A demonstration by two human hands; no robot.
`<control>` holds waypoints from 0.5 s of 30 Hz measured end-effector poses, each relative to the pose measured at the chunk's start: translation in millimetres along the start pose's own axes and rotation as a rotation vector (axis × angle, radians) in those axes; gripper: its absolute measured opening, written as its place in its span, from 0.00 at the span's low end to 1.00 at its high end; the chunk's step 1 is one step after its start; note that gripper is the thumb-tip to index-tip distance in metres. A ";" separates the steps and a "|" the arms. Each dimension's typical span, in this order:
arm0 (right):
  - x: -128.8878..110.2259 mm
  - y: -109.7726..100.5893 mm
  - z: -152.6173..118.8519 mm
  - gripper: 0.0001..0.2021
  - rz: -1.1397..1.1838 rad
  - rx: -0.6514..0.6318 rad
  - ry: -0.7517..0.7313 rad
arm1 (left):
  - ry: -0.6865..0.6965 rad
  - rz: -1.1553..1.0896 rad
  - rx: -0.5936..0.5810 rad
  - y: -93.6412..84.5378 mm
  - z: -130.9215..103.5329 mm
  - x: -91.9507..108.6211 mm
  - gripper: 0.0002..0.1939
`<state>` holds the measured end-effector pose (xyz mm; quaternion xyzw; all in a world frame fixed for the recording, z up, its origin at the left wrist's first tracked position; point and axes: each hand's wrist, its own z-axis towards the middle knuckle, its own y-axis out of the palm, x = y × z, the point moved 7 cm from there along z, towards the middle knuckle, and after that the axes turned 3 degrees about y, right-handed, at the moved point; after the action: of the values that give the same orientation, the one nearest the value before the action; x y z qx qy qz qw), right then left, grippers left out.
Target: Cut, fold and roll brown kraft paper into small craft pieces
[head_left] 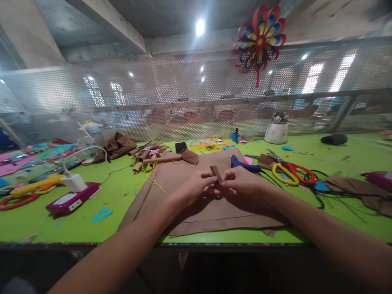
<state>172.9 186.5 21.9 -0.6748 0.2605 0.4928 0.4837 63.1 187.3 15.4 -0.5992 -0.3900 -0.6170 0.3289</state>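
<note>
Both my hands meet above a large sheet of brown paper on the green table. Between them is a small folded strip of brown paper, its top end sticking up past the fingertips. My left hand pinches it from the left, and my right hand grips its right side. The strip's lower end is hidden by fingers. Just beyond my right hand lies a blue glue gun. A rolled brown paper piece with a pleated fan end rests at the far edge of the sheet.
Red-and-yellow scissors lie at right beside black cables. A purple power strip with a white plug stands at left, near more scissors. Paper rolls, a white bottle and a perforated screen are farther back.
</note>
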 end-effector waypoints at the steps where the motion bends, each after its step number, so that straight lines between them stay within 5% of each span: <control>1: 0.9 1.0 1.2 0.05 -0.006 -0.018 -0.006 | -0.011 0.005 0.000 -0.1 -0.4 -0.3 0.10; 15: 8.9 8.8 6.4 0.09 -0.058 -0.180 -0.060 | 0.041 0.061 0.006 -10.5 5.2 -1.9 0.09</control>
<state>166.4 189.9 9.9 -0.7076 0.1809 0.5201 0.4427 56.6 196.7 12.5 -0.5970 -0.3666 -0.6177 0.3571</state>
